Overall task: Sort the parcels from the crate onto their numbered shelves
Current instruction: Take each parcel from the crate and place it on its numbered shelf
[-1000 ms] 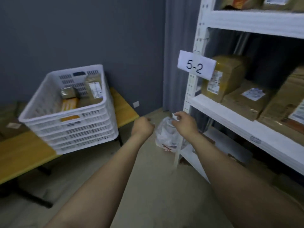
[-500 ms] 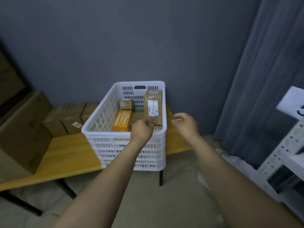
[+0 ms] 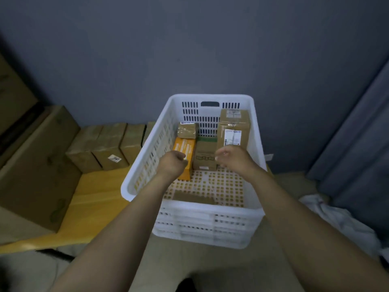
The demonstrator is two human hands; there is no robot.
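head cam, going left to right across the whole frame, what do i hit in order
large cardboard carton → row of brown boxes → white crate → crumpled white plastic → grey curtain

Cardboard boxes [image 3: 109,148] rowed on yellow table [image 3: 94,203]; large carton [image 3: 37,169] left; grey curtain [image 3: 357,144] right.
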